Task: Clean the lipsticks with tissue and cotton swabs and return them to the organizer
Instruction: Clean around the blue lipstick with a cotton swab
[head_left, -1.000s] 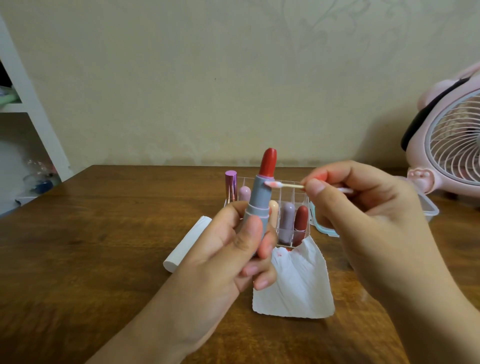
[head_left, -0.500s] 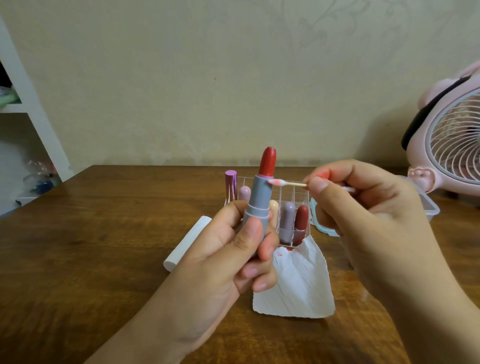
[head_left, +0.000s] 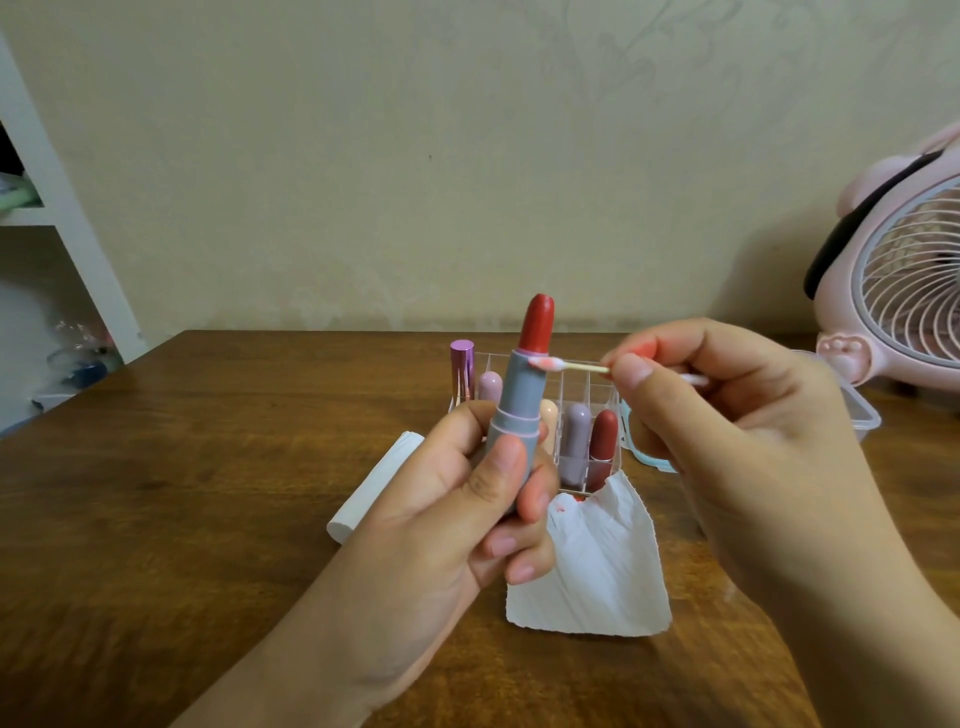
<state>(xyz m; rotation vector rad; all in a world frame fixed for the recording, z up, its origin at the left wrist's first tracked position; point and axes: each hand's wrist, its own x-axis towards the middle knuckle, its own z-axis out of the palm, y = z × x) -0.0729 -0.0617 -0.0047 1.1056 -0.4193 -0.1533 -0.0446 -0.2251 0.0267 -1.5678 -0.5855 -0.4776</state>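
Swab tip (head_left: 549, 365) has dropped to the lipstick (head_left: 519, 400) rim; right hand (head_left: 727, 415) pinches it, left hand (head_left: 467, 499) grips tube.

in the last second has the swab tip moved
Yes. The swab tip slid down along the lipstick, judged against the organizer rim behind.

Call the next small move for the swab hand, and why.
Probably sweep the pink-stained cotton swab a little further around the rim of the grey lipstick tube, just under the red bullet. The right hand pinches the swab with its tip at that rim, the left hand grips the tube upright, and the tip is already smeared.
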